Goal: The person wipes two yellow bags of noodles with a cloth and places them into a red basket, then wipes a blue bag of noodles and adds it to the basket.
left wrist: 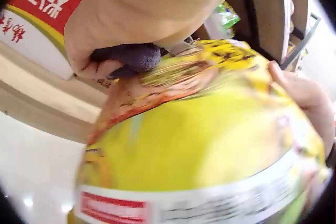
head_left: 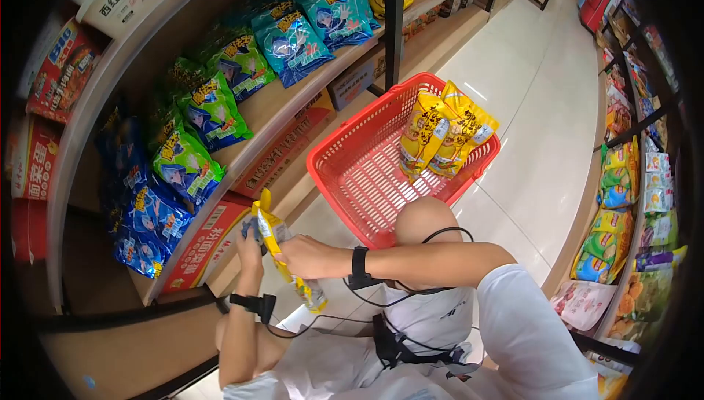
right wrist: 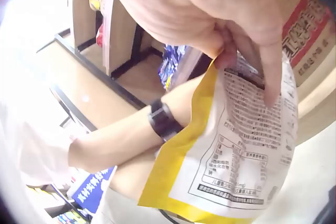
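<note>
A yellow snack bag (head_left: 276, 237) is held up in front of the person's body, left of the knee. The right hand (head_left: 304, 257) grips it by an edge; in the right wrist view its fingers (right wrist: 270, 77) lie over the white printed back of the bag (right wrist: 241, 134). My left hand (head_left: 249, 255) holds a dark grey cloth (left wrist: 131, 58) against the bag's pictured front (left wrist: 173, 134). In the left wrist view, part of the right hand (left wrist: 310, 98) shows at the bag's far side.
A red basket (head_left: 345, 173) stands on the tiled floor with yellow bags (head_left: 440, 132) inside. Shelves on the left carry green bags (head_left: 213, 114), teal bags (head_left: 293, 41) and blue bags (head_left: 154, 220). A red carton (head_left: 209, 246) sits low. More packets (head_left: 609, 239) fill the right shelf.
</note>
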A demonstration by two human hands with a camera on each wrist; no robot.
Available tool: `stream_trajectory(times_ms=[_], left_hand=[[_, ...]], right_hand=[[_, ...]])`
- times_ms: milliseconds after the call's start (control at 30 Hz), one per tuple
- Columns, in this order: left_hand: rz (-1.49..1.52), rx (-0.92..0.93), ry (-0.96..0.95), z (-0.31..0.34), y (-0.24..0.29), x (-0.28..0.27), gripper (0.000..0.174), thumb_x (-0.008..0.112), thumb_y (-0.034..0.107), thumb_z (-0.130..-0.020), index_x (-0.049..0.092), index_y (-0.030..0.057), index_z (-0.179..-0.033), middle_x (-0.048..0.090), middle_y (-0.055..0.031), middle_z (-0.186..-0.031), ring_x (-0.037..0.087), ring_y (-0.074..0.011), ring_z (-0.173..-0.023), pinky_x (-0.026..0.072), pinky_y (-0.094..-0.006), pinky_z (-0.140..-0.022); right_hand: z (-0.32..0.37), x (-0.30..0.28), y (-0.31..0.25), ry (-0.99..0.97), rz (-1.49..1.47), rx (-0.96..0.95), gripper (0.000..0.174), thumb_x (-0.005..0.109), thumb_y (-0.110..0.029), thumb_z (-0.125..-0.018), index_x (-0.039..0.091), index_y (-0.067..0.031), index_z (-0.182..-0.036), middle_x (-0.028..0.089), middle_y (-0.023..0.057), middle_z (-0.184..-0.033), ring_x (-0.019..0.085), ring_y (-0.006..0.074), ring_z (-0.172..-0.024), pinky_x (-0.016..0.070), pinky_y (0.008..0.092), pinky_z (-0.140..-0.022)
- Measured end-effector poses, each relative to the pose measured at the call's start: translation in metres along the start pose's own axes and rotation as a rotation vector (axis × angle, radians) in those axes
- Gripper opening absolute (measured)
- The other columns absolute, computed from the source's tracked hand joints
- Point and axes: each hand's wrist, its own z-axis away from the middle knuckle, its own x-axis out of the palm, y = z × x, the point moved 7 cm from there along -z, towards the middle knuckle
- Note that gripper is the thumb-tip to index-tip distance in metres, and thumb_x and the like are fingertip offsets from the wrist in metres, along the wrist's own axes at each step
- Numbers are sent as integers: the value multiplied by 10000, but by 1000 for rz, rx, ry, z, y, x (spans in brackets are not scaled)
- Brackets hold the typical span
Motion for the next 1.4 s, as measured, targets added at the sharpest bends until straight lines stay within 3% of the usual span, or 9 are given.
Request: stream_trajectory(times_ms=[133, 267, 500, 600, 700, 867, 1167, 1333, 1400], left_hand=[[180, -532, -398, 11, -73, 26, 332, 490, 310, -1018, 598, 81, -1234, 687, -58, -960, 666, -184, -766, 553, -347, -617], [-227, -547, -449, 57, -38, 38, 280, 449, 327, -1034, 593, 173, -1218, 659, -4, -951, 610, -120, -734, 487, -314, -575], [360, 7, -187, 36, 48, 26, 252, 518, 243, -1020, 574, 126, -1236, 654, -22, -1061, 640, -129, -970, 538, -324, -837], [300, 21, -65, -8, -1, 4, 304, 530, 255, -1015, 571, 82, -1262, 666, -64, -1112, 657, -159, -1016, 543, -339, -910], [425, -447, -497, -2, -48, 28, 365, 544, 315, -1008, 576, 80, -1285, 669, -89, -1194, 662, -189, -1046, 537, -365, -936], [86, -599, -497, 60, -38, 44, 370, 536, 347, -1007, 572, 158, -1323, 692, -57, -1179, 663, -154, -1081, 539, -375, -924], [26, -291, -674, 55, 15, 77, 288, 540, 233, -928, 579, 143, -1198, 655, -2, -957, 629, -103, -787, 503, -272, -653], [241, -101, -807, 62, 42, 118, 327, 541, 115, -845, 649, 89, -1152, 649, -50, -1049, 637, -128, -899, 531, -293, -728], [198, -92, -812, 77, 67, 124, 340, 524, 53, -830, 653, 48, -1145, 640, -69, -1076, 631, -144, -891, 526, -271, -754]], right_hand=[[-4, -13, 15, 117, -236, 158, 345, 468, -254, -1027, 642, 34, -949, 665, 284, -851, 678, 437, -814, 516, 511, -714], [-8, -36, 15, 227, -158, 145, 341, 498, -226, -1008, 636, 75, -926, 654, 289, -777, 689, 435, -770, 521, 515, -690], [-18, -39, 10, 163, -127, 82, 361, 516, -220, -1006, 657, 97, -907, 656, 306, -770, 698, 438, -779, 529, 522, -693], [-29, -23, 11, 152, -30, 42, 402, 511, -281, -1019, 652, 91, -962, 672, 301, -857, 699, 426, -850, 527, 508, -742], [-22, -36, 4, 138, -143, 131, 398, 509, -288, -1020, 643, 86, -996, 676, 298, -901, 693, 427, -880, 524, 500, -762], [-28, -66, 12, 247, -300, 194, 392, 483, -288, -1034, 643, 57, -1129, 693, 252, -970, 690, 346, -910, 518, 418, -830], [7, -134, 5, 327, -144, 188, 402, 510, -295, -1009, 655, 73, -1082, 701, 216, -915, 694, 299, -868, 524, 405, -800], [39, -195, 24, 290, -275, 143, 338, 532, -241, -1036, 684, 55, -1099, 727, 66, -944, 665, 163, -839, 540, 347, -775], [78, -233, -7, 331, -163, 359, 363, 525, -290, -1038, 686, 30, -1098, 717, 53, -885, 677, 153, -794, 558, 308, -664]])
